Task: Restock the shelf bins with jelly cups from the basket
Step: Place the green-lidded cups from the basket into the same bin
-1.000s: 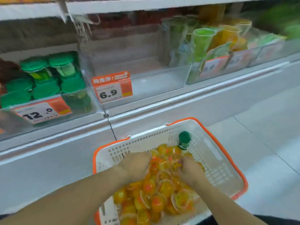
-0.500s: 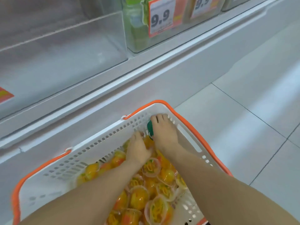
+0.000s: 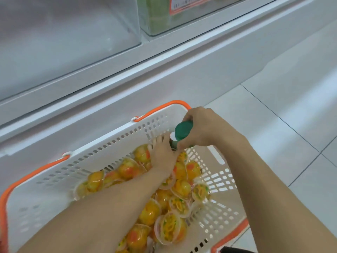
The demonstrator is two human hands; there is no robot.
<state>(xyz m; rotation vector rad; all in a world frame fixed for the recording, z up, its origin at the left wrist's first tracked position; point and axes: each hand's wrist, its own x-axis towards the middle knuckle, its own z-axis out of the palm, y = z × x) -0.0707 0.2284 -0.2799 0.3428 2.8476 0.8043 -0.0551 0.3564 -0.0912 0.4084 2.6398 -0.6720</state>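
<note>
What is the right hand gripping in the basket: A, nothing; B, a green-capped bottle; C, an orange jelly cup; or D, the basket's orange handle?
B: the right hand curls round a green-capped bottle at the far end of the basket, above the orange jelly cups.

Bright, flat, diffuse light, source not visible. Shadows weak: soft one under the forearms onto the jelly cups (image 3: 180, 187). Whites near clipping on the shelf (image 3: 127, 57) front and floor (image 3: 291, 92). Soft glare patches on the clear bin (image 3: 73, 33) wall and gloss on cup lids. Whole frame slightly soft, compression smear; left basket (image 3: 54, 172) wall blurred. Wide-angle bend: shelf edges and floor tile lines tilt and curve toward the corners.
</note>
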